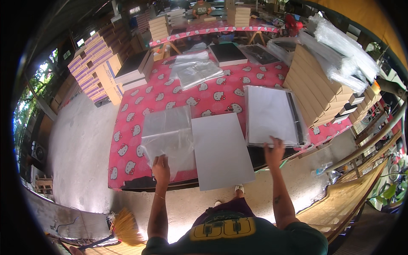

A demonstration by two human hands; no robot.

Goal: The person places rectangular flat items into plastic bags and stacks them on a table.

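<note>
We see the left hand (161,166) in the lower middle of the frame, its fingers closed on the near edge of a clear plastic bag (168,136) that lies crumpled on the pink patterned tablecloth (170,95). The bag looks thin, glossy and a little wrinkled. Just beside it, in the centre, a flat grey board (221,151) lies alone, its near end hanging over the table edge, probably so it is easy to pick up. The right hand (275,149) rests on the near edge of a stack of grey sheets (272,114); whether it grips or only touches, we cannot tell. Brown boxes (316,91) stand at the right.
</note>
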